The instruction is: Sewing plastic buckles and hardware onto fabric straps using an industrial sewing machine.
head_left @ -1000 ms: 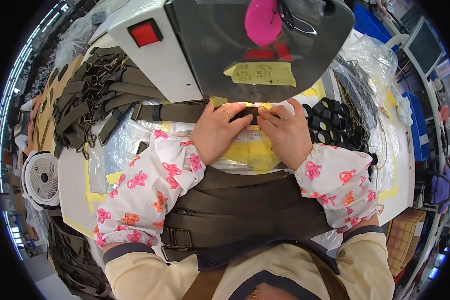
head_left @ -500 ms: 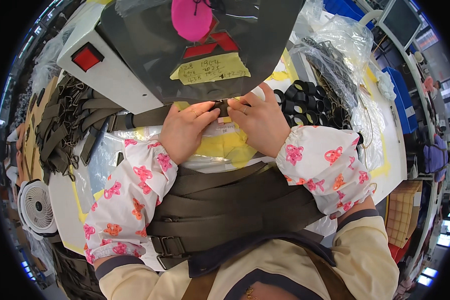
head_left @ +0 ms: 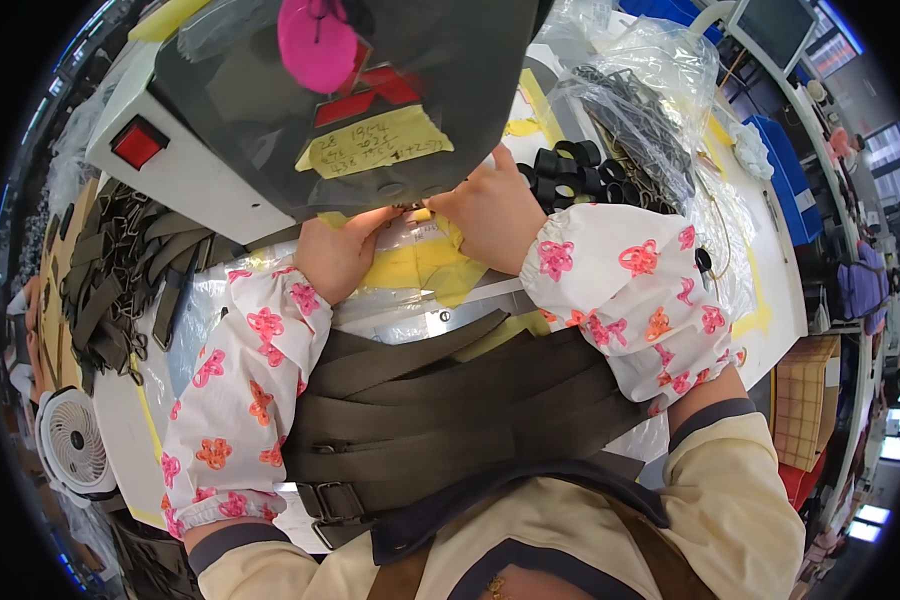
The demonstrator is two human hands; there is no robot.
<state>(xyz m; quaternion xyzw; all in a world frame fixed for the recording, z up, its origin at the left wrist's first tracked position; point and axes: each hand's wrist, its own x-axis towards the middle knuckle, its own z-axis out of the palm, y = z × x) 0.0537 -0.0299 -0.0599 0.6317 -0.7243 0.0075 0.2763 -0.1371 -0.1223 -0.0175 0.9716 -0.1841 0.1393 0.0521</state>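
Observation:
Both my hands are up against the lower edge of a machine head [head_left: 300, 110] with a dark grey cover. My left hand [head_left: 335, 255] is closed, its fingertips pressed at the end of a dark olive webbing strap. My right hand [head_left: 495, 215] pinches at the same spot from the other side, thumb and index finger close to my left fingertips. Only a small dark bit of the strap [head_left: 416, 213] shows between them; the machine and my fingers hide the rest. Yellow tape [head_left: 425, 268] covers the work surface beneath my hands.
Several wide olive straps [head_left: 450, 410] with buckles lie across my front. More straps with metal hooks [head_left: 110, 270] are heaped at left, beside a white fan [head_left: 73, 440]. Black rings [head_left: 575, 170] and bagged chains [head_left: 640, 120] sit at right. A blue bin [head_left: 785, 180] stands beyond.
The view has shifted, so the machine appears further left and lower. Both hands stay together at its lower edge. The strap length running left from my left hand is now mostly hidden.

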